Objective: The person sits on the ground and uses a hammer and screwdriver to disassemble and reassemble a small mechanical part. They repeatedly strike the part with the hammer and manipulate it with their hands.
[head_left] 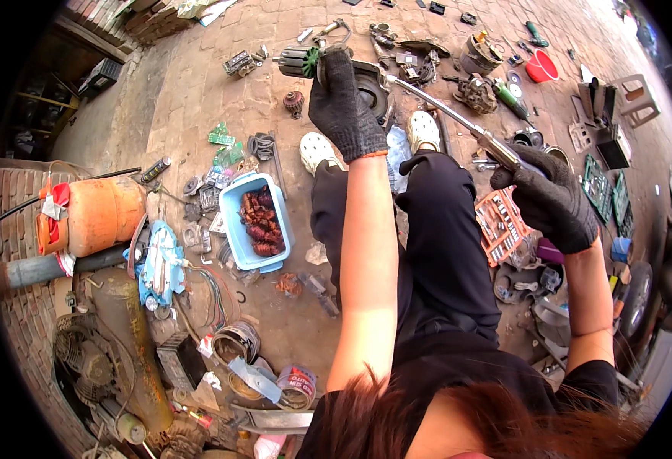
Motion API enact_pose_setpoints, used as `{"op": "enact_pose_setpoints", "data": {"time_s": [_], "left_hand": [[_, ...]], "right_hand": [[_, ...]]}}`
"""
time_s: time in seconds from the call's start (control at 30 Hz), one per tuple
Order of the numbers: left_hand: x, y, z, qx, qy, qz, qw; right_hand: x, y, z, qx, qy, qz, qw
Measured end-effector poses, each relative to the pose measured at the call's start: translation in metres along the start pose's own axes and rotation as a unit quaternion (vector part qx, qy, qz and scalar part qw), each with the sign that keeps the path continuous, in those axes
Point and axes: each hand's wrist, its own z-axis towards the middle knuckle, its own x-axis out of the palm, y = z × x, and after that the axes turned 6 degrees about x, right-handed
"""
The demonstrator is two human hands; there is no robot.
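Observation:
My left hand (344, 107), in a black glove, is closed on a motor part in front of my feet. Left of the glove the part shows a ribbed metal cylinder (294, 60) and a small green toothed disc (311, 63). A dark round housing (370, 90) sits just right of the glove; whether it is joined to that part I cannot tell. My right hand (550, 195), also gloved, grips the handle of a long metal socket wrench (458, 118). Its shaft slants up and left, with the tip at the housing's edge. The fingers' undersides are hidden.
A light blue basin (256, 264) holds copper-coloured windings. An orange gas cylinder (102, 214) lies at left. An orange socket case (502, 227) stands open by my right knee. A red bucket (542, 66), an angle grinder (510, 99) and several motor parts lie farther off on the brick ground.

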Motion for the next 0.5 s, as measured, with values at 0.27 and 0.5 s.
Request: {"op": "enact_pose_setpoints", "data": {"time_s": [0.27,0.5], "left_hand": [[-0.003,-0.005,0.002,-0.023,0.011,0.005,1.0],[-0.004,-0.008,0.002,0.038,0.05,0.038,0.997]], "right_hand": [[-0.001,-0.008,0.0,-0.257,-0.138,-0.178,0.94],[-0.018,-0.024,0.0,0.061,0.138,0.592,0.792]]}}
